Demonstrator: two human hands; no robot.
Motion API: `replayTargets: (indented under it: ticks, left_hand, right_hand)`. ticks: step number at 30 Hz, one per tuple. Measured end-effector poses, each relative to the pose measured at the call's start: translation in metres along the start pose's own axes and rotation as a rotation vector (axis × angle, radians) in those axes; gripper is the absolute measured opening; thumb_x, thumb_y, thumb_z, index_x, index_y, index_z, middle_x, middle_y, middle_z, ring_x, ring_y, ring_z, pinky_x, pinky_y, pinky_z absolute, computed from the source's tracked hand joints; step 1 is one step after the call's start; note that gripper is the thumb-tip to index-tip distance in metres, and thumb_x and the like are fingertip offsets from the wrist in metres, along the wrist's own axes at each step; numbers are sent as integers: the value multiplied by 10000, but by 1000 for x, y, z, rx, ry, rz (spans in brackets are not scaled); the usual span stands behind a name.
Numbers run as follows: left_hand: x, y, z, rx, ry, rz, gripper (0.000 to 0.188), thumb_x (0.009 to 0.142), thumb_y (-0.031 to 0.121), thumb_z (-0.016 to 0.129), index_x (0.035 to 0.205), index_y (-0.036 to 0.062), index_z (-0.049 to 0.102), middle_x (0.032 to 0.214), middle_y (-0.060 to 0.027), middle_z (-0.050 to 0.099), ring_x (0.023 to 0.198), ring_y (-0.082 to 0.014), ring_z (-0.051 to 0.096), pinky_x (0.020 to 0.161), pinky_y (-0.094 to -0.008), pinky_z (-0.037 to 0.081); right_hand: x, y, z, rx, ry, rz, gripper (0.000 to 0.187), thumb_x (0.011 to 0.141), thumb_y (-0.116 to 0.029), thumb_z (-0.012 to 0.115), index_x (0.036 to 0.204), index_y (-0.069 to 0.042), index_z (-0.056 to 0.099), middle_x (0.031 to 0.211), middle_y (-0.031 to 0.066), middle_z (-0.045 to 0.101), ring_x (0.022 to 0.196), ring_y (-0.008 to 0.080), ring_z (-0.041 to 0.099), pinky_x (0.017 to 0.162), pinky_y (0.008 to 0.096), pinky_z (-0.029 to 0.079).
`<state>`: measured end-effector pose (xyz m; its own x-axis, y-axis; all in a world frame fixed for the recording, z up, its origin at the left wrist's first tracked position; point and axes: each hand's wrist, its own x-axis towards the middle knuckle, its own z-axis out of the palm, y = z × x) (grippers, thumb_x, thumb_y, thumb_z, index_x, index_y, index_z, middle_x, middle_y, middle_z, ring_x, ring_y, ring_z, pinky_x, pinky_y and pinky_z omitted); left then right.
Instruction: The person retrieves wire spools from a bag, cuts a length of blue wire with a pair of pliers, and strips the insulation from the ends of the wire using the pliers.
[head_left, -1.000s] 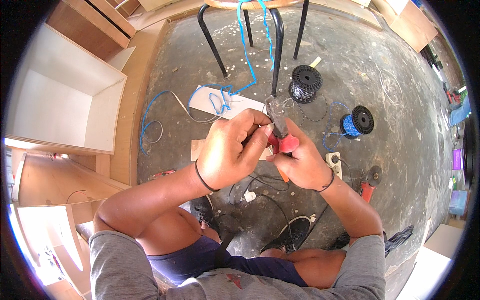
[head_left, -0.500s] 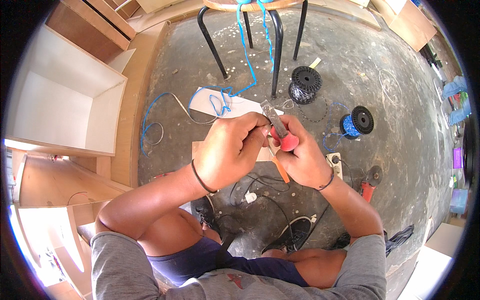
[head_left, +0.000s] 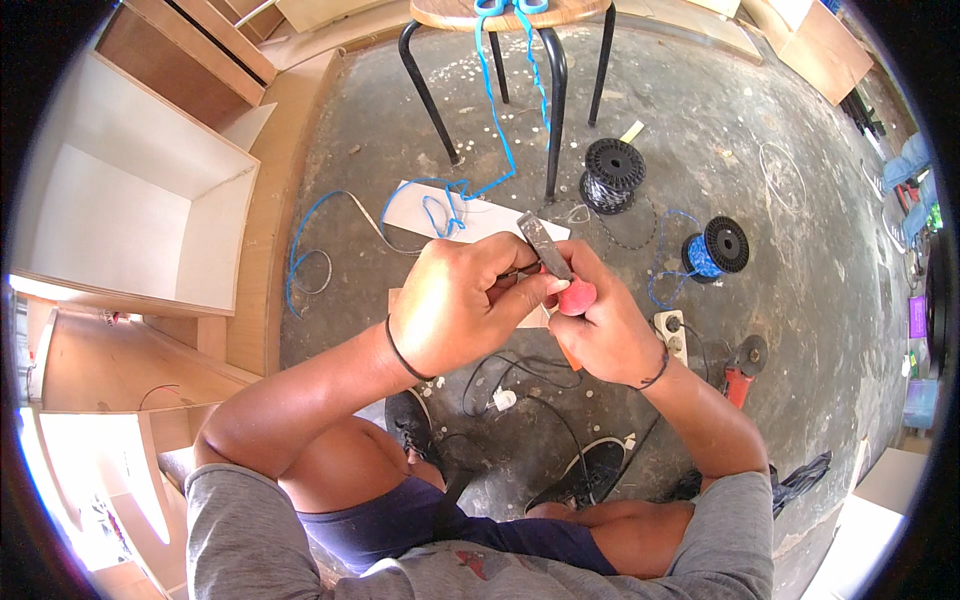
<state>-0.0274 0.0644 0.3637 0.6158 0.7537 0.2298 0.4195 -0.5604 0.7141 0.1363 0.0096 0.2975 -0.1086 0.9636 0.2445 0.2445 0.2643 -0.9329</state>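
Observation:
My right hand (head_left: 608, 325) is wrapped round a tool with a red rounded handle end (head_left: 577, 297) and a flat grey metal blade (head_left: 543, 243) pointing up and away. Below its fingers shows part of an orange handle (head_left: 570, 357), mostly hidden by the hand. My left hand (head_left: 450, 305) is closed close beside it, thumb tip touching near the red part. A thin dark strand (head_left: 520, 269) is pinched in the left fingers; most of it is hidden, so its kind is unclear. Both hands meet above the floor, over a light brown board piece.
A stool (head_left: 570, 12) with blue tape stands ahead, a white board (head_left: 400, 207) near it. Right lie a black-and-white cord spool (head_left: 613, 175), a blue cord spool (head_left: 715, 250), a power strip (head_left: 671, 337) and an angle grinder (head_left: 741, 372). A cable with white plug (head_left: 503, 400) lies near my feet. Cabinets (head_left: 150, 190) line the left.
My left fingers have shifted toward the red handle end, and the thumb now reaches it. The tool has tilted slightly, and less of the orange handle shows.

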Motion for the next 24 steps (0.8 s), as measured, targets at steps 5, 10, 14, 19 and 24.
replayTargets:
  ticks: [5, 10, 14, 19, 24]
  left_hand:
    - [-2, -5, 3, -35, 27, 31, 147, 742, 116, 721, 776, 13, 622, 534, -71, 535, 462, -74, 461, 438, -247, 372]
    - [-1, 0, 1, -23, 31, 63, 140, 741, 105, 720, 739, 22, 607, 533, -65, 545, 466, -68, 491, 435, -248, 379]
    - [-1, 0, 0, -35, 29, 86, 133, 743, 96, 715, 728, 26, 602, 531, -63, 545, 472, -68, 508, 435, -248, 383]
    - [-2, 0, -1, -49, 14, 82, 116, 746, 87, 711, 735, 30, 610, 538, -65, 555, 489, -63, 517, 445, -239, 393]
    - [-2, -3, 2, -103, 27, 84, 94, 755, 69, 702, 745, 28, 618, 540, -56, 557, 501, -52, 507, 451, -233, 395]
  right_hand:
    - [0, -4, -1, 14, -9, 30, 405, 706, 53, 521, 1090, -33, 424, 864, 172, 538, 787, 343, 569, 708, 355, 440]
    - [-1, -7, -3, 28, -21, 63, 397, 708, 50, 521, 1086, -29, 427, 867, 174, 538, 795, 340, 573, 714, 356, 443]
    - [0, -17, -5, 46, -65, 167, 391, 707, 49, 523, 1080, -25, 430, 872, 174, 542, 805, 340, 576, 721, 358, 445]
    - [-1, -17, -3, 102, -62, 209, 391, 706, 50, 524, 1078, -23, 431, 875, 173, 545, 804, 336, 576, 724, 355, 446]
    - [1, -14, -1, 14, -9, 59, 390, 705, 58, 522, 1076, -24, 432, 880, 174, 547, 813, 337, 580, 726, 353, 447]
